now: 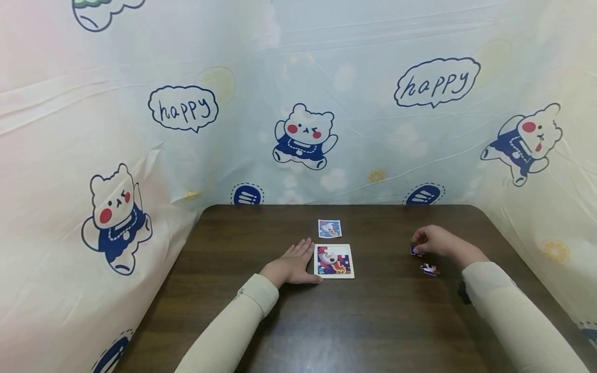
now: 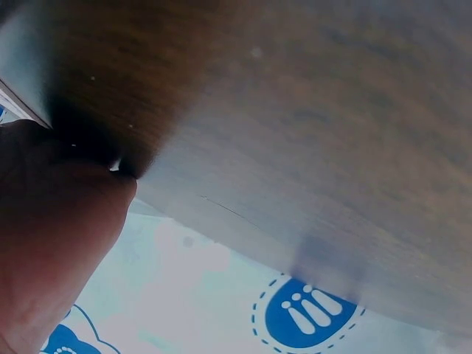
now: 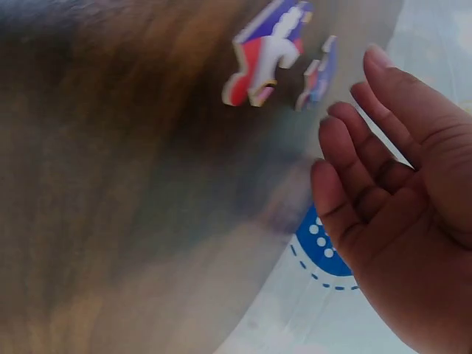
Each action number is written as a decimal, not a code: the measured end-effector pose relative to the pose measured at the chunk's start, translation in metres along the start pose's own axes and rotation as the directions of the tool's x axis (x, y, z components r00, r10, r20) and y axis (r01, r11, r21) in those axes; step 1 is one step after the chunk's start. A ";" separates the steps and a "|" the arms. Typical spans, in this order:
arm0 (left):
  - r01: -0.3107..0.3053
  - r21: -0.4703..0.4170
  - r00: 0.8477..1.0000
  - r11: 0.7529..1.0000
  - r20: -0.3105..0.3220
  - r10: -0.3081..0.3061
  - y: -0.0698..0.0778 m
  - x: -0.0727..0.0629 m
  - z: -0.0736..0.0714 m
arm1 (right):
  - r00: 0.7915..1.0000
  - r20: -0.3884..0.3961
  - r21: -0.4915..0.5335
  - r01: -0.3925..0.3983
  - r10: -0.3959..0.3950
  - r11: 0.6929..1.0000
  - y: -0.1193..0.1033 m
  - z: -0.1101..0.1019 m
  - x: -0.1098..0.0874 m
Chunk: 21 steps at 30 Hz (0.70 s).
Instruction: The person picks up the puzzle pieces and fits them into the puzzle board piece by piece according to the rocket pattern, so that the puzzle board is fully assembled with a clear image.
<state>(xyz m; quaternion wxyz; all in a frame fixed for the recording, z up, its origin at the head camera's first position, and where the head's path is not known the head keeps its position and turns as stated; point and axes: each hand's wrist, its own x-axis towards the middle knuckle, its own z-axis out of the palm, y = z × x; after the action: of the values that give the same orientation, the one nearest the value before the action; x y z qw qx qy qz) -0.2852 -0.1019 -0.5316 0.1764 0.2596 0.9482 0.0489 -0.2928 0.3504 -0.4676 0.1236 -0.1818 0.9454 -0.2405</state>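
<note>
A small white-framed jigsaw board (image 1: 333,276) lies on the dark table, with joined pieces (image 1: 335,263) inside and a pale bare area along its top. My left hand (image 1: 293,264) rests flat beside the board's left side, its thumb at the lower left corner. Over on the right, my right hand (image 1: 436,241) hovers at a loose jigsaw piece (image 1: 414,251), fingers loosely bent. In the right wrist view a gap shows between the fingertips (image 3: 335,133) and the smaller-looking piece (image 3: 321,74). Another loose piece (image 1: 429,269) lies nearer to me.
Behind the board lies a small square picture card (image 1: 329,228). The brown wooden table (image 1: 364,326) has rounded far corners. A printed cloth (image 1: 364,140) with bears and "happy" bubbles hangs around its back and sides.
</note>
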 end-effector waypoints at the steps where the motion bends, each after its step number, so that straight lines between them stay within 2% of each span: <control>1: 0.001 0.004 1.000 1.000 0.001 -0.001 0.000 0.000 0.000 | 1.000 -0.004 -0.003 -0.006 0.006 1.000 0.001 0.001 0.001; 11: -0.006 0.000 1.000 1.000 -0.002 0.006 0.003 -0.004 -0.004 | 1.000 -0.006 -0.021 -0.004 0.004 1.000 0.001 0.010 0.003; 21: -0.013 -0.012 1.000 1.000 -0.004 0.013 0.005 -0.006 -0.006 | 1.000 0.005 0.040 -0.015 0.015 0.999 -0.002 0.011 0.005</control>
<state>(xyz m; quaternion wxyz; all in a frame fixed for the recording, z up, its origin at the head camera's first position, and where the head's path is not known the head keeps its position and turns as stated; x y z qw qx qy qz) -0.2799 -0.1012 -0.5232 0.1759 0.2646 0.9465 0.0562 -0.2930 0.3420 -0.4764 0.1313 -0.1728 0.9415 -0.2579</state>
